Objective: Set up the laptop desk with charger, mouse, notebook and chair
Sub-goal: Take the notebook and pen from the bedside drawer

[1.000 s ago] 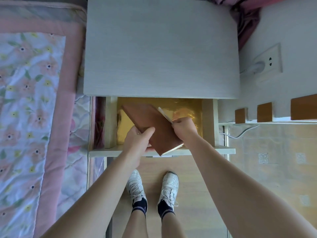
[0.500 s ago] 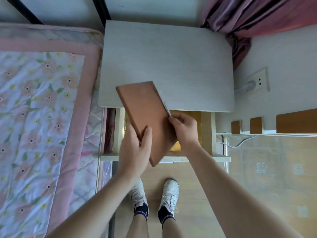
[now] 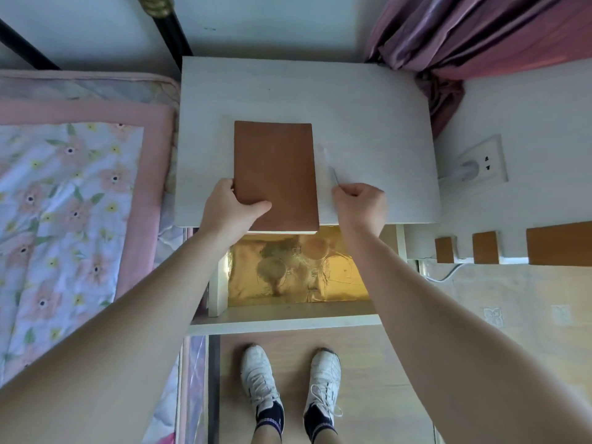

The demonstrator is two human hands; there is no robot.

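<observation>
The head view looks straight down on a pale grey wood-grain rectangular desk top [image 3: 368, 123]. A flat brown rectangular notebook [image 3: 275, 168] is laid on the near-left part of that surface, its long sides running away from the person and its near edge reaching the front edge of the desk, where a thin line of white pages is seen. The notebook's near-left corner is pinched by the left hand [image 3: 232, 211], with the thumb pressed flat on the cover and the fingers curled around the left edge. The right hand [image 3: 360, 203] is held just beside the notebook's right edge, not touching it, and is closed in a loose fist around a thin, pale, pen-like stick [image 3: 333, 176] that points away over the desk; what the stick is cannot be told, as it is blurred. Below the desk top an open drawer lined with shiny gold foil [image 3: 304, 274] is seen between the forearms. A pink floral quilted mattress [image 3: 64, 203] is set against the desk's left side. On the right, a white wall socket [image 3: 480, 161] with a white plug in it is mounted near a purple-pink curtain [image 3: 464, 33]. A pair of white sneakers [image 3: 288, 386] is seen on the floor.
</observation>
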